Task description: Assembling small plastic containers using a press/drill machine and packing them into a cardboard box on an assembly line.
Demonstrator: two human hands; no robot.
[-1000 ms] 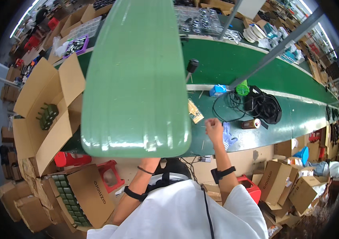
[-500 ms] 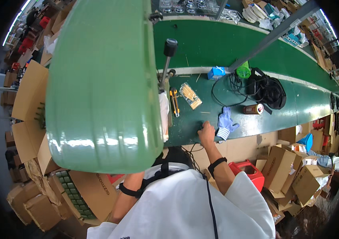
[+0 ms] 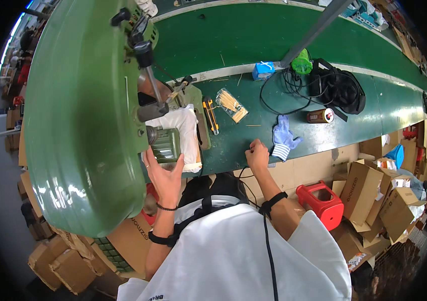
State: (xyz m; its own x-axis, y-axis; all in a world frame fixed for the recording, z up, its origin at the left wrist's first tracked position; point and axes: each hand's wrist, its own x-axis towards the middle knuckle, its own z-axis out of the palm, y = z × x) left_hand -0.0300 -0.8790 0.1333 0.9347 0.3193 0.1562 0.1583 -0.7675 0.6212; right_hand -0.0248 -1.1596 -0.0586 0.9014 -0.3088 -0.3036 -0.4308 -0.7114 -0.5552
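Observation:
A large glossy green machine head [image 3: 83, 120], like a drill press, hangs over the left side of the bench. Beneath its spindle, a green ribbed boxy part [image 3: 167, 145] lies on white cloth [image 3: 189, 135]. My left hand [image 3: 166, 176] grips the near side of that part, thumb at its right, other fingers partly hidden by the machine. At the bench's front edge my right hand [image 3: 257, 154] is closed, its fingertips together; whatever they may hold is too small to see. A blue knitted glove [image 3: 283, 136] with a striped cuff lies just right of it.
A yellow-black utility knife [image 3: 211, 116] and a bag of wooden sticks [image 3: 231, 105] lie mid-bench. Farther right are a can [image 3: 320, 116], black cables, a black bag [image 3: 341, 90] and a small blue box [image 3: 263, 70]. A red stool [image 3: 321, 204] and cartons [image 3: 356, 193] stand below.
The view has shifted so the machine sits farther left, revealing the spindle, the green part and my left hand, which were hidden behind it. My right hand stays closed near the bench edge.

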